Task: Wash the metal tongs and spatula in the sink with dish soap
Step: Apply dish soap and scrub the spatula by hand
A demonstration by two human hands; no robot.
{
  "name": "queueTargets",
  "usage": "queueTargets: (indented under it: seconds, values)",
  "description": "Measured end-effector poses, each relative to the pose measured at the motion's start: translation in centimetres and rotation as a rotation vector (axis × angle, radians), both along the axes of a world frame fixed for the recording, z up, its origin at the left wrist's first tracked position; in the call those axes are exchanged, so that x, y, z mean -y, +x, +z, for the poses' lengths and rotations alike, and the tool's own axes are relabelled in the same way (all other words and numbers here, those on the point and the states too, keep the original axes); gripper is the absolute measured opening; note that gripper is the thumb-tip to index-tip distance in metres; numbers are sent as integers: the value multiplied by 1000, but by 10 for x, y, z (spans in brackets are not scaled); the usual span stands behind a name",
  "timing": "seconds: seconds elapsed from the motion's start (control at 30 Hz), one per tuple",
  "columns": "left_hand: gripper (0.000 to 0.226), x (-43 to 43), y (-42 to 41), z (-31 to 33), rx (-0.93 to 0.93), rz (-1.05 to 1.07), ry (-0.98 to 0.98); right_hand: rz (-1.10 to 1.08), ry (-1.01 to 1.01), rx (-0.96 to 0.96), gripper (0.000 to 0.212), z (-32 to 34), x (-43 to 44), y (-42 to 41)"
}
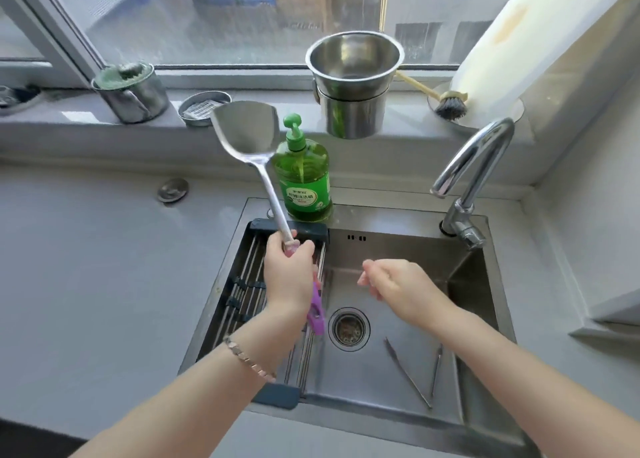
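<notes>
We see the left hand (289, 270) with fingers clenched around the handle of one spatula (246, 135), its shiny metal blade held upright above the sink (391, 419). The right hand (398, 282) hangs loosely curled, grasping nothing. One pair of thin metal tongs (410, 376) lies on the basin floor, well apart from both hands. One green dish soap bottle (302, 177) stands behind.

Our left hand (289, 270) is raised, fingers curled tight in a fist. Our right hand (394, 281) hovers loosely curled, holding nothing.
</notes>
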State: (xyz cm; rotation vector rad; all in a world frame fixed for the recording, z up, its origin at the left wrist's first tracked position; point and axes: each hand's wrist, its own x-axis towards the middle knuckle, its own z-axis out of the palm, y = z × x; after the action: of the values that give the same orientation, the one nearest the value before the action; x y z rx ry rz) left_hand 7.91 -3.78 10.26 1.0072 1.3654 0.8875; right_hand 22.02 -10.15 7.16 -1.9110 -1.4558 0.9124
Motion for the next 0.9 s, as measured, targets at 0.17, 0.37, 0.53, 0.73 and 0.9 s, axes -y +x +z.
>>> queueTargets:
  seconds: [0.17,0.37,0.53,0.73,0.9]
  values:
    - [22,-22,-52,-4,-301,-330,-22,-191,55,-111,29,42,-55,22]
    - [17,-55,-96,3,-706,-733,22,-314,79,-322,27,96,-141,19]
    - [12,-90,-92,-7,-825,-957,35,-352,-234,-659,25,84,-205,-2]
    - [14,-119,-70,-15,-1181,-1057,237,-377,-398,-800,40,75,-248,-8]
    - [21,-126,-56,-33,-1124,-1120,274,-373,-453,-828,37,67,-264,-6]
